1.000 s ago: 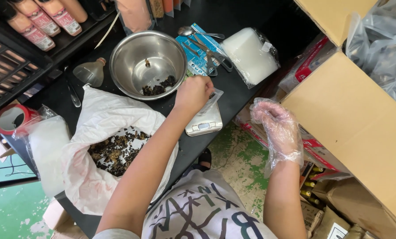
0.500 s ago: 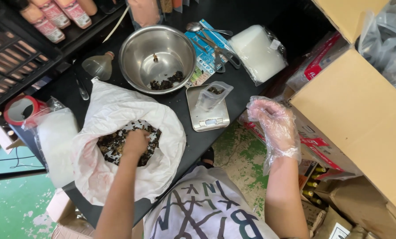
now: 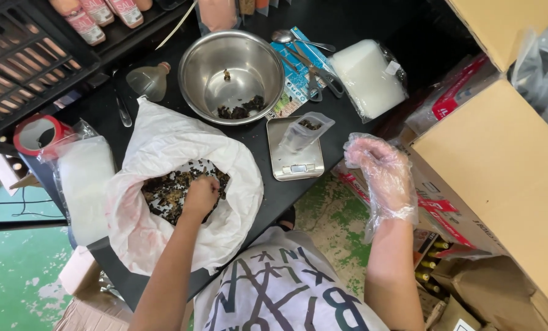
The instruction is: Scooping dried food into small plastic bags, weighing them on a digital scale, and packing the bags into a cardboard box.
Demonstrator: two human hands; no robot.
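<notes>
My bare left hand (image 3: 200,195) is down inside a wide-open white bag (image 3: 163,141), its fingers curled into the dark dried pieces (image 3: 160,193) that fill it. My right hand (image 3: 381,171) wears a thin clear glove. It hovers past the black table's edge with loosely bent fingers and holds nothing. Just left of it, a small clear pouch (image 3: 303,132) with a few dark pieces lies on a small silver scale (image 3: 292,164). Behind the bag, a steel bowl (image 3: 191,67) holds some of the same dark pieces.
A clear funnel (image 3: 146,81), a red tape roll (image 3: 38,133) and a packet of clear bags (image 3: 84,184) sit at the left. A spoon (image 3: 301,40), scissors (image 3: 315,78) and another packet of bags (image 3: 369,76) lie at the back right. Cardboard boxes (image 3: 501,165) stand at the right.
My left hand has moved from above the pouch on the scale back to the white bag and dug into the dried pieces. The gloved right hand has stayed nearly still.
</notes>
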